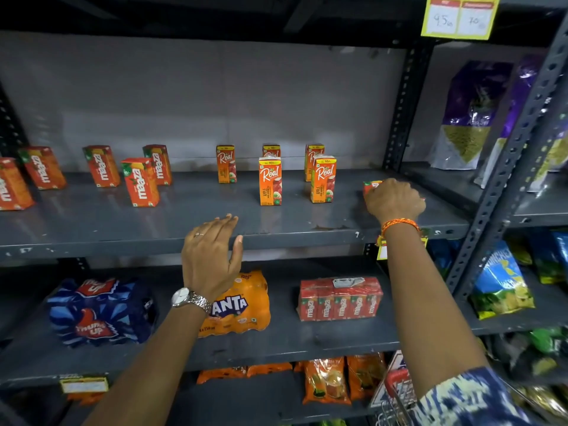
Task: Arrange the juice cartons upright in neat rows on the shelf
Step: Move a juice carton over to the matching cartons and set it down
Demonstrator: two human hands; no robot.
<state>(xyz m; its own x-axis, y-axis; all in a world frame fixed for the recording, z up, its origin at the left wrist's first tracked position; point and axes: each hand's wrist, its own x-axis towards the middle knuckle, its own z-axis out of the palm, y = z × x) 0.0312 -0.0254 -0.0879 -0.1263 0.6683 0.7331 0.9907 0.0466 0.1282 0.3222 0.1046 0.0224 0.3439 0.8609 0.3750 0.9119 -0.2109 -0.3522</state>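
On the grey metal shelf [92, 222] stand several orange Real apple juice cartons [270, 181], upright in two loose rows near the middle. Several red Maaza cartons [140, 182] stand upright to the left, spaced unevenly. At the right end my right hand [394, 200] is closed over a red juice carton [371, 186], of which only the top left corner shows. My left hand [212, 256] hovers open at the shelf's front edge, fingers apart and holding nothing.
The shelf below holds a Thums Up pack [98, 312], a Fanta pack [242, 305] and a wrapped Maaza multipack [340, 299]. Slotted steel uprights [402, 106] bound the bay on the right. Snack bags [473, 115] fill the neighbouring rack. A yellow price tag [459, 16] hangs above.
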